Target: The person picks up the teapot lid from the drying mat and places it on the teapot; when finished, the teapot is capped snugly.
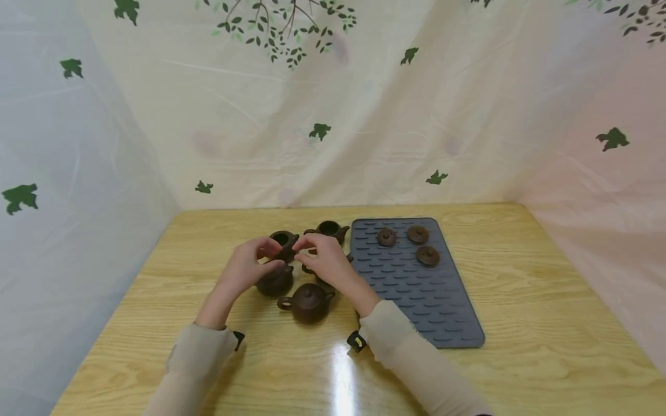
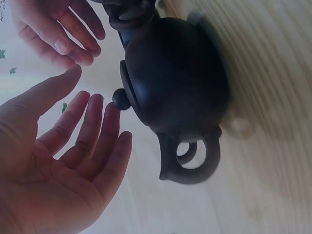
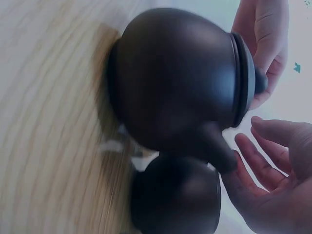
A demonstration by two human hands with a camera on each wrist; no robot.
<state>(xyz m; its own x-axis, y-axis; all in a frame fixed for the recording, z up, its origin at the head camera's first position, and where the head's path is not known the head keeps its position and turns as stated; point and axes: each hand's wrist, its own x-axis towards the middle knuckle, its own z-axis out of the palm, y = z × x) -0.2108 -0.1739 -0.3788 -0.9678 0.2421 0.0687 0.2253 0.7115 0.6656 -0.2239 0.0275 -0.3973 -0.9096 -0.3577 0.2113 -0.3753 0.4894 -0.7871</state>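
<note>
My left hand [image 1: 248, 264] hovers over the left side of a group of several dark brown teapots, fingers loosely bent and holding nothing. In the left wrist view its fingertips come near the round knob of a lidded teapot [image 2: 175, 78]. Opposite it, my right hand [image 1: 329, 260] is above the teapots, fingers relaxed around empty air. It partly hides a teapot beneath it. A lidded teapot [image 1: 310, 304] stands nearest me, and another teapot [image 1: 274, 282] is below my left hand. Two lidless pots stand behind: one teapot [image 1: 284, 241] at left and one teapot [image 1: 329, 229] at right.
A grey ridged mat [image 1: 411, 306] lies right of the teapots. Three brown items rest at its far end: a lid [image 1: 387, 237], a second lid [image 1: 418, 234] and a third lid [image 1: 428, 255]. Beneath everything is a wooden table [image 1: 531, 300], with a leaf-printed curtain [image 1: 364, 104] behind.
</note>
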